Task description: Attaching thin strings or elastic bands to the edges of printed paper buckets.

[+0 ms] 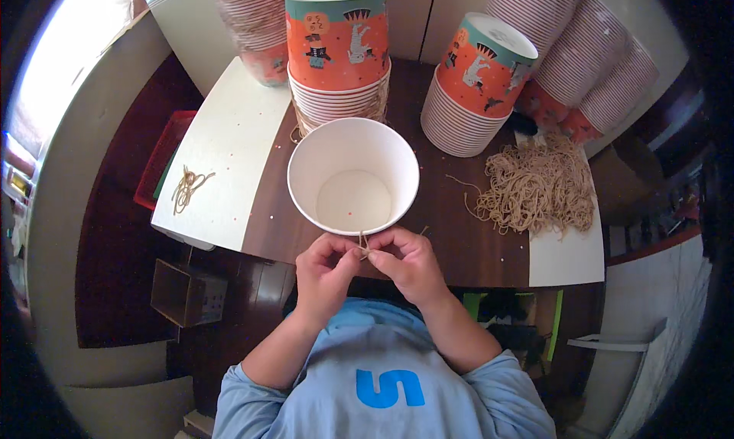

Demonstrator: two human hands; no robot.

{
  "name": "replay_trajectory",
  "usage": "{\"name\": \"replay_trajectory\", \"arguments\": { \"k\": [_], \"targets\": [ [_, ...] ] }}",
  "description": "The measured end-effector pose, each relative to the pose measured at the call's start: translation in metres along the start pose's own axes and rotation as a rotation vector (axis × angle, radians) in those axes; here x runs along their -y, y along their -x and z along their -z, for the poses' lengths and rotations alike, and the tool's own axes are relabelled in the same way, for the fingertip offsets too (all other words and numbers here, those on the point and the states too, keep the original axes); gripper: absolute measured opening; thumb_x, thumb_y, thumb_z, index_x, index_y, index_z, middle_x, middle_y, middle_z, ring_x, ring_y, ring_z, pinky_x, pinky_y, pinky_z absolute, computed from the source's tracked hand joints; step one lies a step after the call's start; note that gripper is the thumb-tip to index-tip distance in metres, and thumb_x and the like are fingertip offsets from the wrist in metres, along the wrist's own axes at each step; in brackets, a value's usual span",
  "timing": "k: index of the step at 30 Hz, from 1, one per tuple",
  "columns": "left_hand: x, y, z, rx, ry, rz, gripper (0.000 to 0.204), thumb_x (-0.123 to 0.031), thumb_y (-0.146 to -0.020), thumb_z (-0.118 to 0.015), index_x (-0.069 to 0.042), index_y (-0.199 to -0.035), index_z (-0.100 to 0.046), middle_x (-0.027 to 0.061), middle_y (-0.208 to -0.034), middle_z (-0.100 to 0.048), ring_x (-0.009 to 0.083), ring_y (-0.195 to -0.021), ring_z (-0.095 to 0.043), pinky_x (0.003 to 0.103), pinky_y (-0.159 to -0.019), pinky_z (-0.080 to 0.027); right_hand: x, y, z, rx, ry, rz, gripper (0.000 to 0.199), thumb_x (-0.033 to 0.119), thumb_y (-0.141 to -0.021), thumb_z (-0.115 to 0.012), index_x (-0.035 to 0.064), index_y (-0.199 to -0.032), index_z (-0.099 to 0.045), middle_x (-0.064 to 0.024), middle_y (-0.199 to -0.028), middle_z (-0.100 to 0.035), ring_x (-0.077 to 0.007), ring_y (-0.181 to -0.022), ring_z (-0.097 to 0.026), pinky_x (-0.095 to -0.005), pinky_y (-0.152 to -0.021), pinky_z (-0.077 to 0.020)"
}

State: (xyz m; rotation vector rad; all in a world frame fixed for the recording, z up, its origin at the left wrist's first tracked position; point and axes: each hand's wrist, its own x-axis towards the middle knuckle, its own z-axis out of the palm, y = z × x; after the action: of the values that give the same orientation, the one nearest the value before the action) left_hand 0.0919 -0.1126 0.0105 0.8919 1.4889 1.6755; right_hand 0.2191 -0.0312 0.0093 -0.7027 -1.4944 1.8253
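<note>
An open white paper bucket (pixel 354 160) stands upright in front of me at the table's near side. At its near rim, my left hand (pixel 326 272) and my right hand (pixel 409 265) meet, thumbs and forefingers pinched on a thin tan string (pixel 363 242). Part of the string rises to the rim and a loose end sticks out beyond my right fingers. Whether it passes through a hole in the bucket wall, I cannot tell. To the right lies a large tangled heap of the same tan strings (pixel 539 185).
Behind the bucket stand upside-down stacks of orange-and-green printed paper buckets, one centre (pixel 336 45) and one right (pixel 480 76). Wrapped stacks (pixel 585 49) rise at the far right. A few strings (pixel 189 188) lie on the left white panel. A cardboard box (pixel 187 292) stands below left.
</note>
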Motion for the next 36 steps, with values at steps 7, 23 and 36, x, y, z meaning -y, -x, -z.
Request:
{"name": "replay_trajectory", "arguments": {
  "k": [7, 23, 36],
  "targets": [
    [-0.004, 0.004, -0.005, -0.047, 0.114, -0.099, 0.011, 0.001, -0.079, -0.065, 0.001, -0.09, -0.061, 0.0067, -0.089, -0.063, 0.0111, -0.078, -0.059, 0.023, -0.069, -0.048, -0.003, -0.002, 0.005, 0.093, -0.259, -0.162, 0.012, 0.008, -0.084, -0.061, 0.0019, -0.094, -0.063, -0.0026, -0.086, -0.064, -0.0091, -0.078, -0.06, -0.0244, -0.069, -0.0508],
    [-0.009, 0.003, 0.01, 0.045, -0.347, -0.455, 0.019, 0.003, -0.074, -0.068, 0.0, -0.093, -0.065, 0.0106, -0.088, -0.062, 0.0176, -0.079, -0.06, 0.026, -0.068, -0.048, 0.001, 0.0, -0.005, 0.107, -0.348, -0.166, 0.012, 0.003, -0.087, -0.057, -0.003, -0.096, -0.06, -0.0078, -0.094, -0.063, -0.0143, -0.088, -0.063, -0.0286, -0.081, -0.0546],
    [-0.007, 0.004, 0.008, -0.009, -0.326, -0.351, 0.003, -0.002, -0.082, -0.063, 0.001, -0.084, -0.063, 0.0063, -0.079, -0.062, 0.0109, -0.065, -0.056, 0.022, -0.058, -0.044, 0.012, -0.005, -0.006, 0.007, -0.292, -0.292, 0.013, 0.01, -0.087, -0.057, 0.0017, -0.093, -0.064, -0.0055, -0.086, -0.065, -0.0117, -0.079, -0.062, -0.0265, -0.072, -0.0533]
  ]
}}
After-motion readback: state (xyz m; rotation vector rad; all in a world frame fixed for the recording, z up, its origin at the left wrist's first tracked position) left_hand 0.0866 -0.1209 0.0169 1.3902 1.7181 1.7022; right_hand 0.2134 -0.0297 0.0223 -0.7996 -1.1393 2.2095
